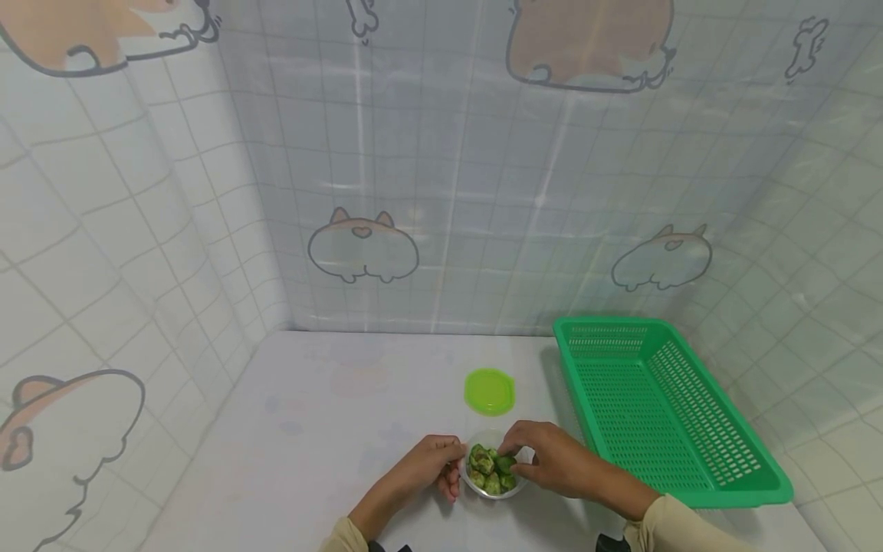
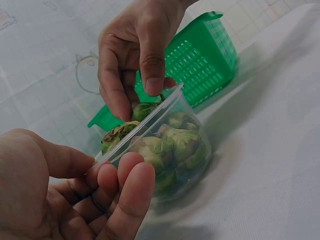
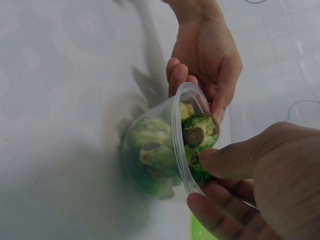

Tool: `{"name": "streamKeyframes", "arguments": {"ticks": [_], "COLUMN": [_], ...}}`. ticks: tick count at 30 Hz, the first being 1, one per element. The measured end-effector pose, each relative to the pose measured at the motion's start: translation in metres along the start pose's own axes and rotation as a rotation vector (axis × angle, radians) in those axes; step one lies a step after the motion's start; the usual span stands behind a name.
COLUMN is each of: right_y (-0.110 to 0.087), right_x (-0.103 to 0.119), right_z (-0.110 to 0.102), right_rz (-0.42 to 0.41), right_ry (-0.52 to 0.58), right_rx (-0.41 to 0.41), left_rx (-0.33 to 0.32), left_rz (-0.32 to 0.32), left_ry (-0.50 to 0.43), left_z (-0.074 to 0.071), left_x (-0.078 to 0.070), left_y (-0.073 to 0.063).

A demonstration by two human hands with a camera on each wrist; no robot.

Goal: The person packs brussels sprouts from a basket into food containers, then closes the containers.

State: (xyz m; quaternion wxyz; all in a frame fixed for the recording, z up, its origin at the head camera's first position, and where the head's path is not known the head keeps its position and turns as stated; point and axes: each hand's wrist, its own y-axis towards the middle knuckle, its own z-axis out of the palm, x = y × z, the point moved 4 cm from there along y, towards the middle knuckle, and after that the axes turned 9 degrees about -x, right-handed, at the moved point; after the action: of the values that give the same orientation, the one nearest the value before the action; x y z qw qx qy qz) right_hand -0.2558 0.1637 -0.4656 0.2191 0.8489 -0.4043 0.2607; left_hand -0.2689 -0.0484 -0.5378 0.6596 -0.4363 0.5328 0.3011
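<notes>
A small clear plastic tub (image 2: 197,150) full of green Brussels sprouts (image 1: 491,483) stands on the white table. My left hand (image 1: 434,464) pinches its rim from the left, thumb outside and fingertips curled at the edge. From the right, my right hand (image 1: 552,458) reaches over the opening. Between its thumb and fingers is a Brussels sprout (image 3: 196,162) at the top of the pile, beside another sprout (image 3: 201,130) with a brown cut stem. Several more sprouts show through the tub's wall. Behind the tub lies a round lime-green lid (image 1: 490,392).
A large green plastic basket (image 1: 645,399) with slotted walls stands at the right, near my right forearm. Curtains (image 1: 441,169) with a grid and cartoon dog print hang behind and on both sides of the white table (image 1: 310,429).
</notes>
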Motion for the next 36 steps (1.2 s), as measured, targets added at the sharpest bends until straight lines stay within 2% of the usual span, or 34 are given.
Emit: {"name": "streamKeyframes", "arguments": {"ticks": [9, 18, 26, 32, 36], "right_y": [-0.002, -0.004, -0.002, 0.001, 0.007], "right_x": [-0.002, -0.008, -0.015, -0.020, -0.024], "right_z": [0.000, 0.000, -0.006, -0.015, -0.022], "right_rz": [0.028, 0.061, 0.165, 0.247, 0.282], "right_ry": [0.079, 0.092, 0.048, 0.112, 0.136], "right_rx": [-0.067, -0.141, -0.228, -0.287, -0.305], "left_rx": [-0.005, -0.028, -0.050, -0.071, -0.096], "left_rz": [-0.008, -0.027, -0.023, -0.016, -0.021], "left_ry": [-0.005, 0.001, 0.013, 0.031, 0.057], "left_z": [0.000, -0.001, -0.003, -0.007, -0.012], "left_x": [0.002, 0.005, 0.006, 0.006, 0.000], "left_y": [0.000, 0.001, 0.001, 0.001, 0.001]}}
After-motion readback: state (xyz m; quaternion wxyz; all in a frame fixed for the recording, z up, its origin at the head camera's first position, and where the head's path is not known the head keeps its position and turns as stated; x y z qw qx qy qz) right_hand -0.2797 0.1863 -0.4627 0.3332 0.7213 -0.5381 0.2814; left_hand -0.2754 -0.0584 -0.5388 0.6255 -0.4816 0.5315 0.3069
